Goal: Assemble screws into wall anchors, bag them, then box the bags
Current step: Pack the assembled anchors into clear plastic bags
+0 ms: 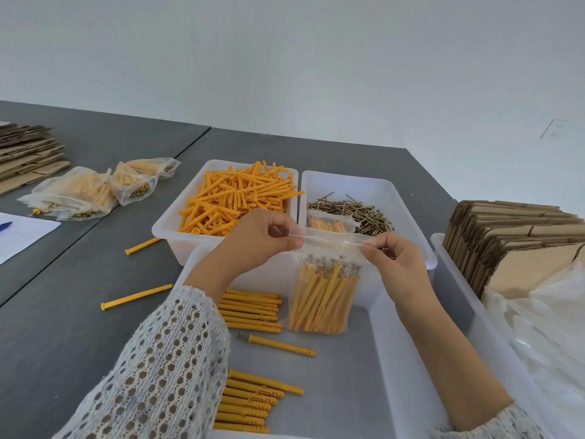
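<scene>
Now the left hand (256, 239) and the right hand (392, 258) pinch the top strip of the clear bag (323, 296) with curled fingers, one at each end. The bag, full of yellow anchors with screws, hangs upright over the near white tray (389, 359), just in front of the screw bin (357, 188).

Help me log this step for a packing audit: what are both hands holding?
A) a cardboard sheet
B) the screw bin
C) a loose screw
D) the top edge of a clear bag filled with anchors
D: the left hand and right hand pinch the top strip of the bag, which hangs upright with screw heads up.
</scene>
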A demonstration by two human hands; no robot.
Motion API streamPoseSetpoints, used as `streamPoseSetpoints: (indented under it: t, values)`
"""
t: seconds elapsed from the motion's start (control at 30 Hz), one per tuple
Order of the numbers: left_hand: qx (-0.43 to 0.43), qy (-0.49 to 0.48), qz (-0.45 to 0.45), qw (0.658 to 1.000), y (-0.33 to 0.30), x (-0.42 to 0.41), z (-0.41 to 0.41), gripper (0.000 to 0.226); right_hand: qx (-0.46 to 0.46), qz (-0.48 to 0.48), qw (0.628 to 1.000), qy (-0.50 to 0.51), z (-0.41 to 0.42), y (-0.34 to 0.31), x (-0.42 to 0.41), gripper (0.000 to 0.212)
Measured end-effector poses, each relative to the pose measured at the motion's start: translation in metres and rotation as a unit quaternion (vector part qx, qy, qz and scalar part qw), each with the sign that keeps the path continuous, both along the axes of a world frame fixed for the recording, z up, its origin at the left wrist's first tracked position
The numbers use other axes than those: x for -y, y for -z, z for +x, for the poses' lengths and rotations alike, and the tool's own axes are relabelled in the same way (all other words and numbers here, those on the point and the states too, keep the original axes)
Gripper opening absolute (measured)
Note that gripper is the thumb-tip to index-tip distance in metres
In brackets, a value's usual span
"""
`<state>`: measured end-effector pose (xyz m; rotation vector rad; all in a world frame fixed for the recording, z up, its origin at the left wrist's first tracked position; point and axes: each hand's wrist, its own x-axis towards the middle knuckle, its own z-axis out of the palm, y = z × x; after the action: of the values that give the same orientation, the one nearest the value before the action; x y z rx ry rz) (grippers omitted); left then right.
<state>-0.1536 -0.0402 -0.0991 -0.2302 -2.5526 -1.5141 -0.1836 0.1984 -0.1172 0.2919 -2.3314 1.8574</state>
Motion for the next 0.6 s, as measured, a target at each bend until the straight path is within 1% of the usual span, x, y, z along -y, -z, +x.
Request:
streamPoseSetpoints:
  t: [0.03, 0.27, 0.4, 0.6]
  values:
    - [-0.004, -0.007, 0.004, 1.0, 0.0002, 0.0003, -0.0001, 0.003, -0.001, 0.0, 1.0, 0.001, 0.0001, -0.0001, 0.0001, 0.014]
    - [-0.023, -0.012, 0.035, 0.999, 0.001, -0.0021, -0.0008, 0.009, -0.006, 0.01, 1.0, 0.015, 0.0007, 0.0, -0.0005, 0.019]
    - [-0.021, -0.019, 0.057, 0.998, 0.0022, -0.0032, -0.0003, 0.016, 0.008, -0.004, 1.0, 0.021, 0.0016, -0.0009, -0.0005, 0.015]
    - [-0.036, -0.047, 0.082, 0.995, 0.0066, -0.007, -0.0014, 0.009, 0.001, -0.003, 1.0, 0.029, 0.0026, -0.0024, 0.0009, 0.007]
